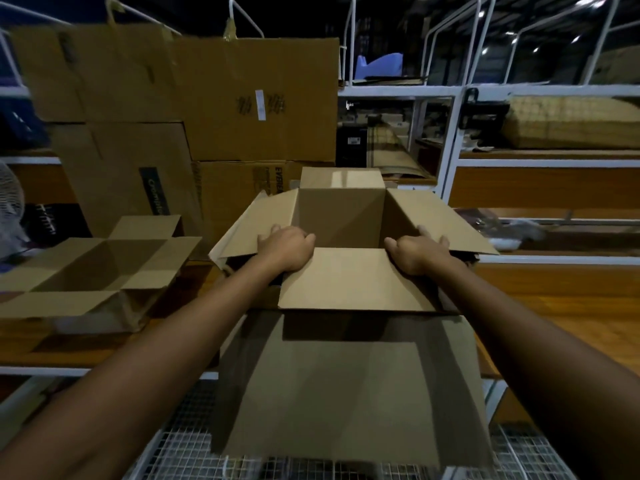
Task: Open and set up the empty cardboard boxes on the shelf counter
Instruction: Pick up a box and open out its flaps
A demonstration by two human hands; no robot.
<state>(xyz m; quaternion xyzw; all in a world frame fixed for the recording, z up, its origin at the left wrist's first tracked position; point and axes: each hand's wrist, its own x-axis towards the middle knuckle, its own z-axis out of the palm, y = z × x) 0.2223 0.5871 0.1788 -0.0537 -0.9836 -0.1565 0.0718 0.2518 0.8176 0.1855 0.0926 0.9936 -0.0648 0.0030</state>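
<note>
the open cardboard box (341, 216) before you is plain brown and empty, upright at the near edge of the wooden shelf counter (571, 306), four top flaps spread outward, your left hand (285, 247) and right hand (419, 252) gripping its side rims. a second empty box (100, 261) sits on the counter's left part, mouth facing up, flaps splayed flat.

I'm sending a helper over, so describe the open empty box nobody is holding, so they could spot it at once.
Find the tall stack of worn cartons at the back of the wooden counter. In front of it, to the left, sits an open box with its four flaps spread out. Unlike the other open box, gripped by the left hand and right hand, nothing touches it.
</note>
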